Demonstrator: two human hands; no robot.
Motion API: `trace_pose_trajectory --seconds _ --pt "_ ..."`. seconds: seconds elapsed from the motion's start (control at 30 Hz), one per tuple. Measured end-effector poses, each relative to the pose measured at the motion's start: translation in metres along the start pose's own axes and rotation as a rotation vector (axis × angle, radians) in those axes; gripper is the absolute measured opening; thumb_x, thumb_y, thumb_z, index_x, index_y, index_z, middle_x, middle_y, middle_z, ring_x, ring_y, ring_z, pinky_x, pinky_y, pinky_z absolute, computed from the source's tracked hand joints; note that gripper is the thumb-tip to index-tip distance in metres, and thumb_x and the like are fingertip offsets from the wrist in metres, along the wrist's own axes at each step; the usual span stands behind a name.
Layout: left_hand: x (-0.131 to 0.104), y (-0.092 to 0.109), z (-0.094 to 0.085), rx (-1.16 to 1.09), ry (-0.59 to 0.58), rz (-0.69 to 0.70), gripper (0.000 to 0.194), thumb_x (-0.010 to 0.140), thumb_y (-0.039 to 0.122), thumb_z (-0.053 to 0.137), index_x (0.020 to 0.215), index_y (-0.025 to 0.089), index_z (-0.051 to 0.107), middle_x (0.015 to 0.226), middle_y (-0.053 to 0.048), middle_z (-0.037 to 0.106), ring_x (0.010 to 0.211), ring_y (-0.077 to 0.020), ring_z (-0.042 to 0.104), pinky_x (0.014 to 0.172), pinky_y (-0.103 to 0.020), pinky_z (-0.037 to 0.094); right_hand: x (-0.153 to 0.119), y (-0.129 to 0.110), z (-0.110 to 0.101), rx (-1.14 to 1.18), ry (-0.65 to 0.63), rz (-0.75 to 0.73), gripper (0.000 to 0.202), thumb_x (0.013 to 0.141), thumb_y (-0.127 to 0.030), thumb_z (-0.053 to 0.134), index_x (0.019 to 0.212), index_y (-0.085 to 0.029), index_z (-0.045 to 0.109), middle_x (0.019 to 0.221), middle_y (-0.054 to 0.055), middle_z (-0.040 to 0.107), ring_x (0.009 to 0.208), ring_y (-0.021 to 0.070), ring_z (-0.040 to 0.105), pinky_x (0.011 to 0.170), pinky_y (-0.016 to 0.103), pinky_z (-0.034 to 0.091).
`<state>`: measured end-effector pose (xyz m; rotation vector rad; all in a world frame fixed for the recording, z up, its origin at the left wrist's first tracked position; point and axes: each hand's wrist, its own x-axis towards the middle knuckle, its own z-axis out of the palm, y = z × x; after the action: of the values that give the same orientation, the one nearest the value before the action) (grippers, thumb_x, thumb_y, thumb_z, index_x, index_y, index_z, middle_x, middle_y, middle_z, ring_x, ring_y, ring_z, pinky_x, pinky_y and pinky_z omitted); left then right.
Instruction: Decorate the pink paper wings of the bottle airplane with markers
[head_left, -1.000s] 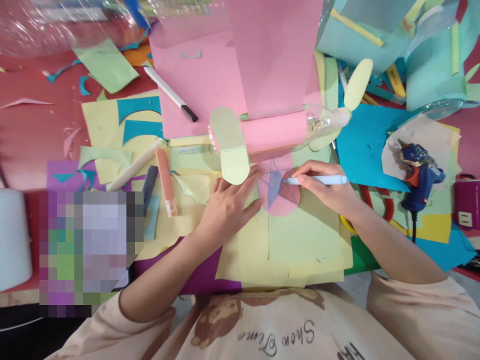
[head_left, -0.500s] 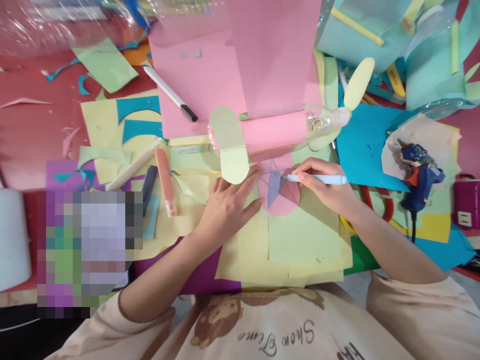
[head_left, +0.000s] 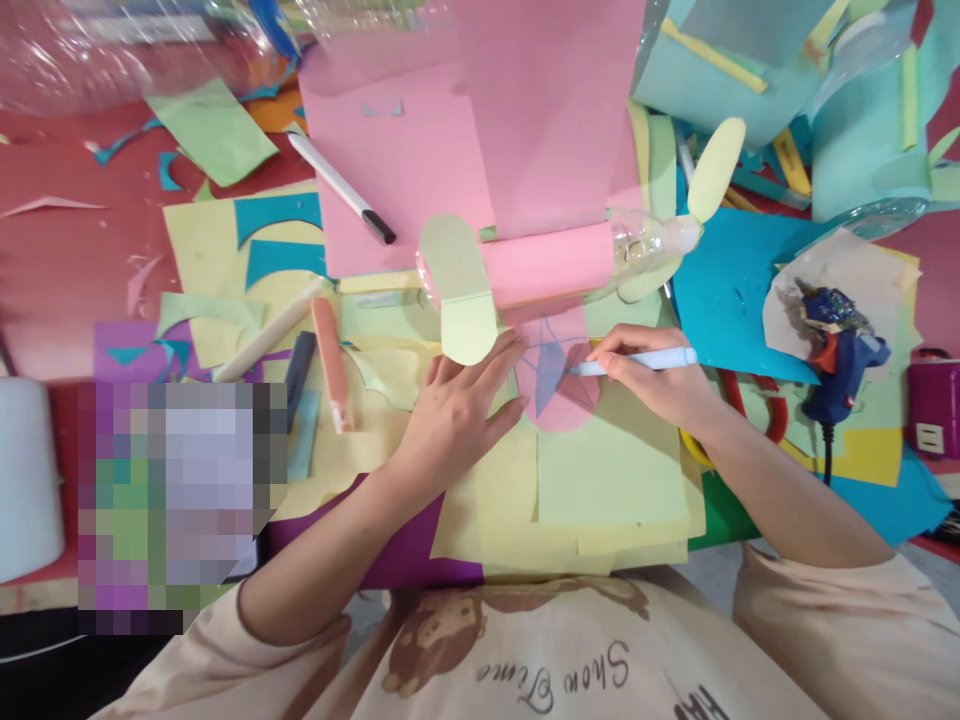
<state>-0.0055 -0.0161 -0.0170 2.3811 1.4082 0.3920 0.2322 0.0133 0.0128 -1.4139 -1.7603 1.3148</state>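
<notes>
My right hand [head_left: 649, 370] is closed round a light blue marker [head_left: 660, 358], its tip on a pink paper piece [head_left: 559, 410] with a rounded lower end. On that paper is a blue star [head_left: 550, 372], outlined and partly coloured in. My left hand [head_left: 469, 395] lies flat with fingers stretched out, its fingertips at the pink paper's left edge. Just beyond both hands lies a plastic bottle [head_left: 555, 262] wrapped in pink paper. Pale green rounded flaps [head_left: 469, 325] stick out at its left end, one partly over my left fingers.
A blue glue gun [head_left: 844, 375] and red-handled scissors [head_left: 772, 405] lie at the right. Left of my left hand are an orange marker [head_left: 330, 365] and a dark marker [head_left: 300, 365]. A white pen [head_left: 341, 187] rests on pink sheets. Paper scraps surround these.
The marker tip has moved slightly right and down across the star, and my right hand has shifted a little with it. My left hand stays in place.
</notes>
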Motion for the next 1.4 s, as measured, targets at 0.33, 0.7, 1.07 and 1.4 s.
trace_pose_trajectory --seconds 0.33,0.7,1.07,1.4 --pt "0.0007 0.0004 -0.0006 0.014 0.001 0.003 0.047 0.092 0.029 0.052 0.137 0.019 0.045 0.141 -0.009 0.054 0.117 -0.0285 0.057 0.095 -0.042 0.044 -0.0002 0.0023 -0.0004 0.028 0.015 -0.029 0.017 0.085 -0.020 0.056 0.070 -0.017 0.063 0.065 -0.002 0.063 0.060 0.0098 0.054 0.053 0.022 0.036" --pt "0.0007 0.0012 -0.0009 0.003 -0.025 -0.012 0.046 0.093 0.028 0.052 0.137 0.019 0.044 0.142 -0.009 0.053 0.117 -0.0294 0.057 0.093 -0.042 0.044 -0.0001 -0.0005 0.0001 -0.009 -0.036 -0.035 0.017 0.083 -0.016 0.055 0.068 -0.016 0.063 0.066 -0.001 0.064 0.059 0.0091 0.053 0.053 0.022 0.036" --pt "0.0006 0.0000 -0.0002 -0.001 -0.022 -0.019 0.047 0.092 0.029 0.052 0.138 0.020 0.044 0.141 -0.009 0.054 0.121 -0.0297 0.056 0.095 -0.042 0.043 0.0013 0.0021 0.0019 0.066 0.001 -0.016 0.015 0.086 -0.025 0.060 0.076 -0.017 0.067 0.075 0.001 0.069 0.064 0.0102 0.057 0.055 0.022 0.038" --pt "0.0001 0.0015 -0.0005 0.022 0.001 0.004 0.045 0.093 0.028 0.052 0.136 0.019 0.045 0.140 -0.009 0.054 0.117 -0.0291 0.058 0.090 -0.040 0.045 -0.0009 0.0012 0.0010 0.101 -0.027 -0.048 0.013 0.086 -0.031 0.063 0.087 -0.019 0.068 0.076 0.000 0.067 0.061 0.0091 0.055 0.053 0.021 0.040"
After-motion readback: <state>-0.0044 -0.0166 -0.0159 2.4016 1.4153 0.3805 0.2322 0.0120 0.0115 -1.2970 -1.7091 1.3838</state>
